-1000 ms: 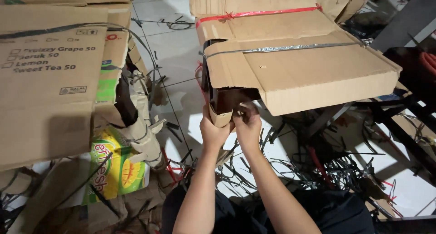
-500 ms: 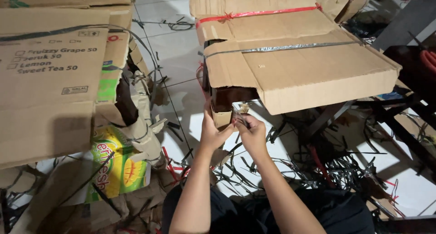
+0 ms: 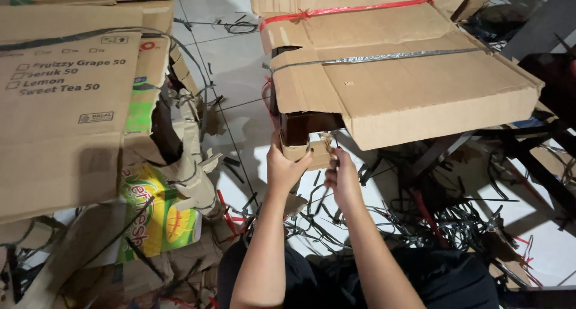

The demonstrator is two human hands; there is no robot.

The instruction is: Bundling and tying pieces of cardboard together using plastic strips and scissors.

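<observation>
Cardboard throughout. Head view: flattened brown cardboard bundle (image 3: pixel 420 87) tied across with a grey strap (image 3: pixel 384 58) and a red string (image 3: pixel 342 10), resting on a dark stand (image 3: pixel 300 126).

Left hand (image 3: pixel 285 165) closed around a small cardboard flap (image 3: pixel 303 150) at the bundle's near left corner, thumb on top. Right hand (image 3: pixel 342 177) just beside it, fingers pinched on a thin strip end (image 3: pixel 327 142) hanging below the same corner; whether strap or torn card, cannot tell.

Step in hand, as judged: working the strip loose at the corner while the flap is steadied. Any further pull calls for a firm hold on the flap and a draw down and towards the body, away from the overhanging edge.

Edges: bundle's front edge overhangs the hands, close above the right knuckles. Tall cardboard stack (image 3: pixel 60 105) and yellow-green carton (image 3: pixel 156 213) to the left, well apart. Open tiled floor (image 3: pixel 240 75) between stack and bundle; tangled black strap offcuts (image 3: pixel 450 219) to the right and underfoot.
</observation>
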